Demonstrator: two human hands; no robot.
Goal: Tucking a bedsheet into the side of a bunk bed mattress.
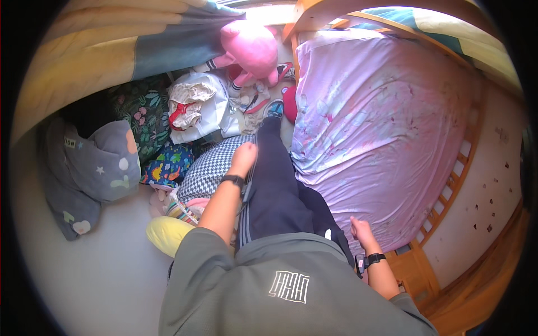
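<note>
My left hand is curled into a fist beside my left thigh, with no object showing in it. Below and to its left lies a black-and-white houndstooth cushion or bundle; whether they touch, I cannot tell. My right hand hangs near the edge of the bed, loosely closed with the thumb pointing forward and nothing visible in it. A pink-lilac sheet, wrinkled and patterned, covers the mattress to my right.
A pink plush toy sits beyond several shoes. White plastic bags, a dinosaur-print bag, a yellow cushion and a grey star-patterned blanket lie left. A wooden bed rail borders the bed's right side.
</note>
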